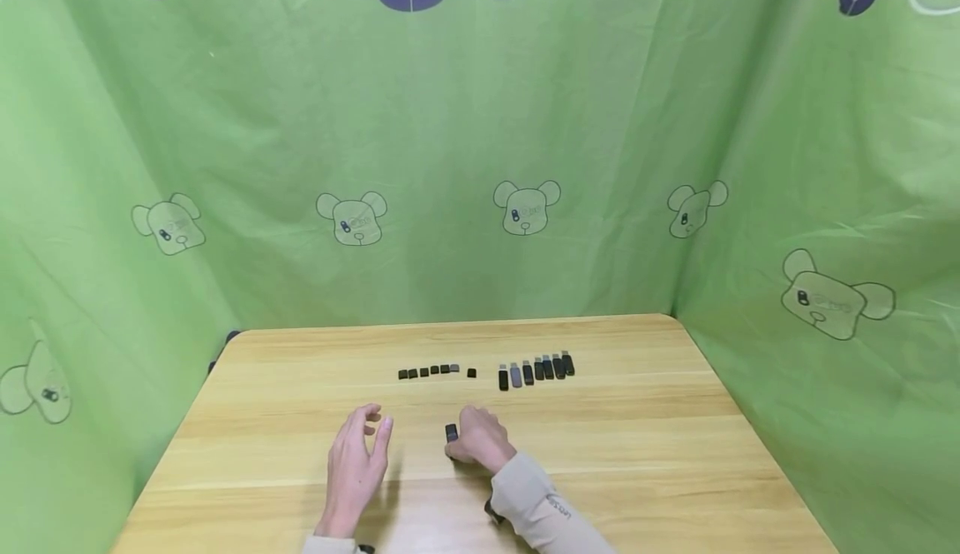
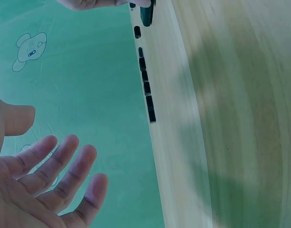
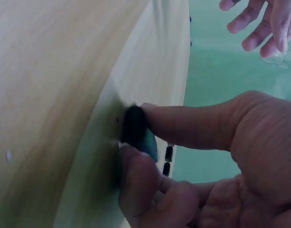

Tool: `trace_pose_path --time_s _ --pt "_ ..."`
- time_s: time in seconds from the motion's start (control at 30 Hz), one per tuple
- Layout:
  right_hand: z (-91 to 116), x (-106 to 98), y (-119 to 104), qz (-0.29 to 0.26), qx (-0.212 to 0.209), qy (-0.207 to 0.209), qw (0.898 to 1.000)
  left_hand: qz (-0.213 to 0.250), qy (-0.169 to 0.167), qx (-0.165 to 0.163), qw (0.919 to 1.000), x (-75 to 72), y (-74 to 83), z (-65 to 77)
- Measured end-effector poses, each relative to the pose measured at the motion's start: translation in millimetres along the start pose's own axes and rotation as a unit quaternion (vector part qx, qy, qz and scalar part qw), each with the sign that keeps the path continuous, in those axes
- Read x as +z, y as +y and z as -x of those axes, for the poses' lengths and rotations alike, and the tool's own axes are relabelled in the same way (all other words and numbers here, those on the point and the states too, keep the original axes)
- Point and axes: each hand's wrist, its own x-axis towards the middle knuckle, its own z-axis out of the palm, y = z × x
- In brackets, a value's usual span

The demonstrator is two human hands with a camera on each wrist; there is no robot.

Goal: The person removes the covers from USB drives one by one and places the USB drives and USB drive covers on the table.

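Observation:
My right hand (image 1: pixel 482 437) pinches a dark USB flash drive (image 1: pixel 451 433) between thumb and fingers, low over the middle of the table. In the right wrist view the thumb presses one end of the drive (image 3: pixel 136 124), and the fingers hide part of it. To the left my left hand (image 1: pixel 356 462) hovers with its fingers spread and loosely bent, holding nothing. Beyond the hands, several small black caps (image 1: pixel 424 372) lie in a row, with one cap (image 1: pixel 471 373) a little apart. Several flash drives (image 1: pixel 528 373), metal plugs pointing away, lie side by side to their right.
The wooden table (image 1: pixel 645 437) reaches back to a green curtain (image 1: pixel 442 271) printed with bear heads. The same curtain hangs along the left and right sides.

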Motion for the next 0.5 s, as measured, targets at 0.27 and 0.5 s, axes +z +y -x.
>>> trace_pose_path --time_s 0.27,0.5 --pt "-0.1 2.3 1.9 -0.006 -0.006 -0.004 1.0 0.004 -0.002 -0.002 1.0 -0.6 -0.6 -0.1" --pt "0.3 0.7 3.4 -0.027 -0.003 -0.011 1.0 0.005 -0.001 -0.002 1.0 -1.8 -1.5 0.1"
